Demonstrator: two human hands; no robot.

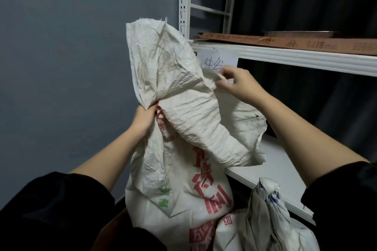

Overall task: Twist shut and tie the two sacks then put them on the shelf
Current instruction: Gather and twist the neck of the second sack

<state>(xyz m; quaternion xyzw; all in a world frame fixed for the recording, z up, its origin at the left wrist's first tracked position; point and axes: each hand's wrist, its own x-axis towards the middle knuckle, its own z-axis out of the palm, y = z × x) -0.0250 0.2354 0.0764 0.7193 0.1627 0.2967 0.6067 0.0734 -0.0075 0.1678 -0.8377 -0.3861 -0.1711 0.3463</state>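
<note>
My left hand [143,117] reached up from a pushed-back black sleeve [55,206], fingers curled tight round the gathered neck of the large woven sack [179,195], which stood between my forearms against the front of the shelving. My right hand [236,83] was raised higher, wrist bent, thumb and fingertips pinching an edge of the sack's loose top [163,57].

That top was crumpled, off-white woven plastic, creased all over; one flap stood upright above my left fist with a frayed upper edge, while the other folded over and drooped rightward onto the lower shelf board [275,161]. The body below bulged full and carried red printed characters (plus a few green ones down its left side). The second sack [263,218] sat just right of it, low in view, its neck already bunched into a narrow twisted tip with blue print.

The shelf unit was white metal, with a perforated upright post [183,6] and a ribbed front beam [306,57] bearing a taped paper label [216,57] with handwriting. A flat brown cardboard sheet [285,42] lay on the upper level. The lower board showed bare white surface to the right of the drooping flap, under dark space. A plain grey wall [71,57] filled the left side.
</note>
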